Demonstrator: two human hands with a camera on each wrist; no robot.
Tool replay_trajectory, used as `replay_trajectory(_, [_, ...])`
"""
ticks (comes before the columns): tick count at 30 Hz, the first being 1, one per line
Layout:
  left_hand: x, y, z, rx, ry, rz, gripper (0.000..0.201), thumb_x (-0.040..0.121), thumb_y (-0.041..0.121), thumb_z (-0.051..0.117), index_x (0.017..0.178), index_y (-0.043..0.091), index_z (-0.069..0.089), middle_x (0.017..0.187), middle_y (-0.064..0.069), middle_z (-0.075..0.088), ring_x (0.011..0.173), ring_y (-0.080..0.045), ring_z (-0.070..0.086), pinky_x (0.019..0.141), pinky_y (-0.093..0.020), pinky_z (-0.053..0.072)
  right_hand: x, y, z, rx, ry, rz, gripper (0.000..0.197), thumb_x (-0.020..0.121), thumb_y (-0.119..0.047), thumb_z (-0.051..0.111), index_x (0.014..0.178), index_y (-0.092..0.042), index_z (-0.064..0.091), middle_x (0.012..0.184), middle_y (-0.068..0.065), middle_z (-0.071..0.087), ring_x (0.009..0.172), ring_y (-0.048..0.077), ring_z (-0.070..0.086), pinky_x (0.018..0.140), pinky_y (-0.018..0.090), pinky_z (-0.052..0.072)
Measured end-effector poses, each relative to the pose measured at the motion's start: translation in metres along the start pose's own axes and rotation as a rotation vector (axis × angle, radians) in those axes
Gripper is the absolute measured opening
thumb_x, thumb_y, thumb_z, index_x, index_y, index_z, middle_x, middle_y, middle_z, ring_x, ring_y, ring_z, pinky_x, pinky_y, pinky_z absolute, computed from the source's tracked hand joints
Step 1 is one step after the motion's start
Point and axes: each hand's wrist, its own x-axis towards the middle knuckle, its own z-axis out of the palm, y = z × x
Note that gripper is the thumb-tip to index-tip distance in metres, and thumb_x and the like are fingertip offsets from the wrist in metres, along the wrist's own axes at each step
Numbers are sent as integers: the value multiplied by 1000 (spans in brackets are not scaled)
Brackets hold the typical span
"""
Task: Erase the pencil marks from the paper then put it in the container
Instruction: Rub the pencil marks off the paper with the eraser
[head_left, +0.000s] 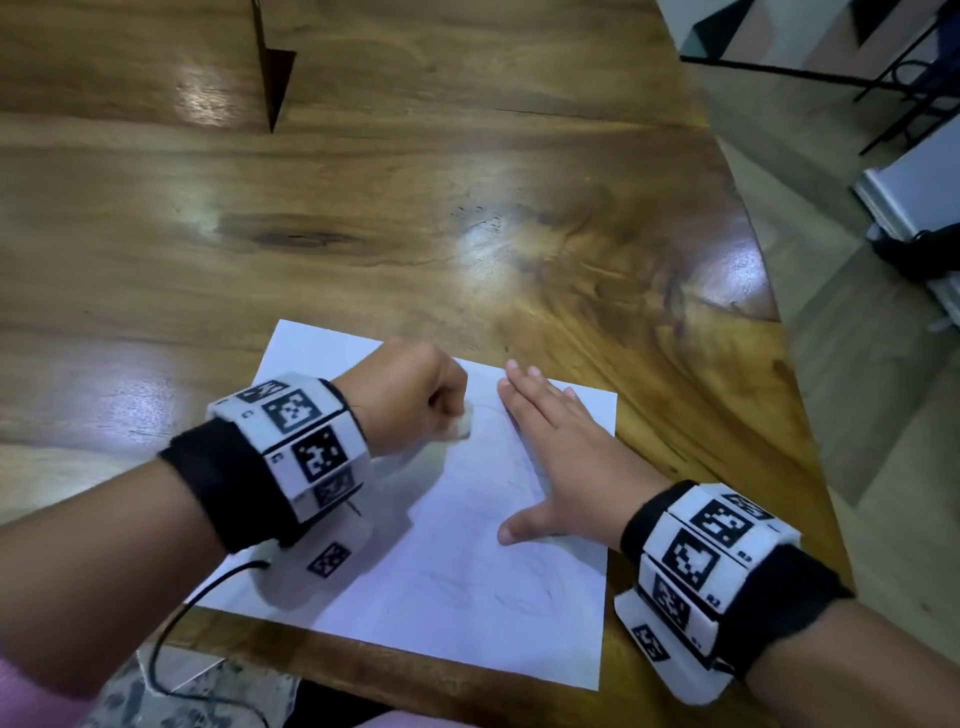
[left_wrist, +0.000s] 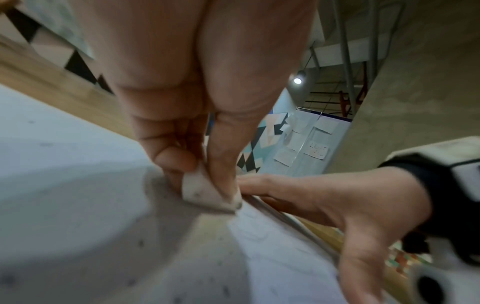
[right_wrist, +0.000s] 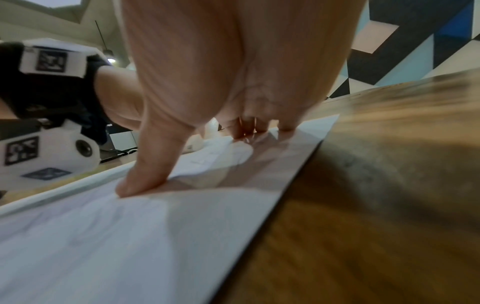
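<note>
A white sheet of paper (head_left: 467, 597) with faint pencil scribbles lies on the wooden table near its front edge. My left hand (head_left: 415, 400) pinches a small white eraser (head_left: 464, 423) and holds it down on the upper middle of the sheet. The left wrist view shows the eraser (left_wrist: 205, 193) wedged between thumb and fingers, its edge on the paper (left_wrist: 64, 205). My right hand (head_left: 561, 462) lies flat on the right part of the sheet, fingers straight, thumb spread. In the right wrist view the fingertips (right_wrist: 135, 185) press on the paper (right_wrist: 130, 246). No container is in view.
The wooden table (head_left: 363, 208) stretches far ahead and to the left. Its curved right edge (head_left: 769, 312) drops to the floor. A dark triangular object (head_left: 272, 78) stands at the far back. A black cable (head_left: 171, 639) hangs from my left wrist over the front edge.
</note>
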Motion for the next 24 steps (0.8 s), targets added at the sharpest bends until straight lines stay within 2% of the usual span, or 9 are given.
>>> replay_trajectory(2, [3, 0, -3, 22, -20, -1, 10, 71, 20, 73, 72, 13, 66, 66, 3, 57, 61, -13, 49, 51, -8, 32, -1, 0, 0, 8, 5, -1, 129, 66, -55, 76, 149, -17, -15, 152, -10, -31, 139, 3, -27, 115, 25, -14])
replay_trajectory(6, [19, 3, -10, 29, 160, -21, 11, 73, 19, 71, 73, 10, 65, 59, 6, 51, 64, -16, 48, 51, -11, 30, 0, 1, 0, -4, 12, -4, 129, 66, -56, 76, 148, -17, -16, 152, -10, -31, 139, 3, -27, 115, 25, -15])
replay_trajectory(10, [3, 2, -3, 70, -95, 35, 9, 72, 19, 72, 75, 13, 66, 63, 9, 52, 60, -10, 47, 52, -8, 31, 1, 2, 2, 3, 14, -4, 130, 65, -56, 76, 149, -18, -16, 152, -11, -31, 139, 2, -28, 116, 25, -14])
replay_trajectory(11, [3, 2, -4, 72, -100, 33, 9, 73, 19, 71, 77, 13, 66, 64, 9, 52, 60, -8, 47, 52, -8, 31, 1, 3, 3, 6, 16, -6, 130, 65, -57, 76, 149, -18, -15, 152, -11, -31, 138, 2, -28, 116, 25, -14])
replay_trajectory(15, [22, 7, -12, 73, 181, -18, 11, 76, 19, 68, 77, 9, 64, 63, 7, 49, 63, -13, 45, 46, -3, 27, 1, 3, 3, 1, 20, -6, 129, 65, -56, 76, 149, -18, -15, 152, -10, -31, 139, 2, -27, 115, 25, -15])
replay_trajectory(16, [23, 9, -11, 70, 196, -16, 11, 76, 19, 68, 74, 10, 62, 60, 8, 47, 61, -12, 43, 45, -3, 29, 1, 3, 3, -1, 20, -6, 129, 65, -56, 76, 148, -18, -15, 152, -10, -31, 139, 3, -27, 115, 25, -14])
replay_trajectory(19, [11, 7, -2, 81, 10, 71, 17, 74, 16, 69, 63, 18, 56, 58, 11, 47, 59, -12, 43, 50, -3, 33, 1, 2, 2, 1, 18, -5, 129, 65, -56, 76, 148, -18, -16, 152, -10, -31, 139, 3, -27, 116, 26, -13])
replay_trajectory(21, [7, 5, -1, 108, -106, 99, 9, 74, 18, 70, 70, 15, 62, 63, 8, 51, 59, -10, 45, 51, -6, 33, 1, 2, 2, -2, 16, -4, 129, 66, -56, 76, 148, -17, -16, 153, -9, -31, 139, 4, -27, 116, 26, -13])
replay_trajectory(24, [20, 5, -11, 123, 21, 50, 9, 75, 18, 69, 72, 15, 61, 62, 9, 49, 64, -15, 46, 49, -8, 28, 1, 3, 3, -9, 16, -5, 129, 66, -56, 75, 148, -17, -16, 153, -8, -30, 139, 4, -27, 115, 26, -14])
